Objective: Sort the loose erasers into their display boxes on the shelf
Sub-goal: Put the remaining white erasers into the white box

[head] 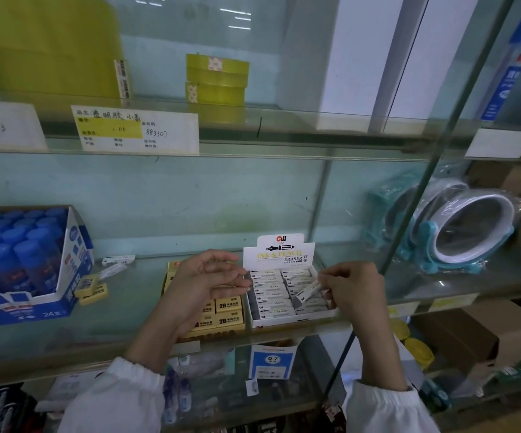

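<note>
head view: the right hand (354, 292) pinches a loose white rectangular eraser in a printed paper sleeve (307, 291) between thumb and fingertips. the eraser is tilted, its lower end just above the rows of matching erasers in the white cardboard display box marked "ink & pencil eraser" (287, 322). the left hand (203, 285) hovers palm inward over the yellow cardboard display box of 2b erasers (210, 333), fingers relaxed and loosely bent, with nothing seen in its grasp. the two boxes stand side by side, touching, near the front edge of the glass shelf (134, 307). further left on the shelf lie two small yellow erasers (93, 293) and two white sleeved erasers (118, 260), loose, just beside a blue cardboard tray of blue-capped glue sticks (74, 245).
</note>
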Demonstrator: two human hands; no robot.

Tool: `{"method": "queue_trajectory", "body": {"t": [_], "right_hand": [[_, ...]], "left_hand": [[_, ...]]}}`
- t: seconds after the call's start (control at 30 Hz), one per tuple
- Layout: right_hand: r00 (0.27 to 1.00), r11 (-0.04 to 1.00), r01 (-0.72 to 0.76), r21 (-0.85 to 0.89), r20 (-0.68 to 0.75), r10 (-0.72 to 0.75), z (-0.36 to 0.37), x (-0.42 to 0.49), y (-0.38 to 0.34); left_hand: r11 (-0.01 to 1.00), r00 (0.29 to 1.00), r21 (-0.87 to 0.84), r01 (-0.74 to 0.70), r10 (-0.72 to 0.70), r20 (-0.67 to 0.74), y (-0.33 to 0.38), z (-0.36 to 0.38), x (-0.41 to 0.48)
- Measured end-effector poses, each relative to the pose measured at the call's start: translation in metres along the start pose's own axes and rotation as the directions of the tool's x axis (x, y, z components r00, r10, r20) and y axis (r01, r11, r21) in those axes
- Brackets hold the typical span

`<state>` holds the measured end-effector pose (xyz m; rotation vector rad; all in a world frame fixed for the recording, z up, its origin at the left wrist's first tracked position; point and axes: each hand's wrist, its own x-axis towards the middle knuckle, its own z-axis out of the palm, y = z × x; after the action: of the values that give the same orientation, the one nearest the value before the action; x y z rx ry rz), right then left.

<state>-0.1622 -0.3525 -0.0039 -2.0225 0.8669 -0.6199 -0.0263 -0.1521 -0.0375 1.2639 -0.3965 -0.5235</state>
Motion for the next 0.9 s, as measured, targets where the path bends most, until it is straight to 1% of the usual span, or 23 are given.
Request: {"method": "queue_trajectory", "body": {"t": [0.07,0.13,0.27,0.33,0.43,0.5,0.57,0.63,0.73,0.8,0.83,0.87,0.9], "right_hand": [[0.998,0.993,0.053,-0.103,-0.034,-0.057,0.001,-0.001,-0.002],[0.996,0.981,0.073,-0.182,-0.035,-0.080,0.001,-0.002,-0.002],[0.994,0.932,0.055,-0.359,0.106,-0.018,0.000,-0.004,-0.002],[0.982,0.911,0.088,-0.402,0.187,-0.013,0.000,-0.005,-0.004],[0.965,0.903,0.123,-0.412,0.262,-0.011,0.003,-0.007,-0.007],[0.958,0.884,0.140,-0.447,0.287,-0.007,0.004,-0.006,-0.008],[0.954,0.871,0.153,-0.467,0.299,-0.007,0.006,-0.005,-0.008],[0.960,0.872,0.154,-0.464,0.279,-0.022,0.008,-0.005,-0.011],[0.967,0.880,0.222,-0.420,0.214,-0.141,0.016,-0.007,-0.018],[0.943,0.881,0.310,-0.359,0.236,-0.236,0.025,-0.009,-0.029],[0.924,0.876,0.353,-0.328,0.267,-0.273,0.029,-0.010,-0.035],[0.902,0.865,0.396,-0.307,0.306,-0.304,0.033,-0.011,-0.043],[0.879,0.851,0.436,-0.292,0.341,-0.333,0.037,-0.012,-0.049]], "left_hand": [[1.000,1.000,0.009,0.001,-0.001,-0.002,0.000,0.000,0.000],[1.000,1.000,0.010,0.004,-0.004,-0.005,0.000,0.000,0.000],[1.000,1.000,0.019,0.008,-0.008,-0.013,0.000,0.000,0.001],[1.000,1.000,0.022,0.010,-0.010,-0.016,0.000,0.000,0.001],[1.000,1.000,0.018,0.010,-0.010,-0.015,-0.001,-0.001,0.002],[1.000,1.000,0.015,0.009,-0.008,-0.016,-0.001,-0.001,0.002],[1.000,1.000,0.012,0.008,-0.008,-0.020,-0.001,-0.001,0.001],[1.000,0.999,-0.023,0.014,-0.014,-0.030,0.000,0.000,0.001],[0.993,0.998,-0.116,0.013,-0.021,-0.063,0.004,0.000,0.001],[0.990,0.994,-0.135,-0.030,0.015,-0.108,0.014,-0.006,0.000],[0.992,0.988,-0.103,-0.067,0.052,-0.144,0.020,-0.013,0.002],[0.994,0.974,-0.001,-0.111,0.108,-0.200,0.026,-0.024,0.006],[0.960,0.939,0.239,-0.146,0.211,-0.271,0.030,-0.040,0.011]]}}
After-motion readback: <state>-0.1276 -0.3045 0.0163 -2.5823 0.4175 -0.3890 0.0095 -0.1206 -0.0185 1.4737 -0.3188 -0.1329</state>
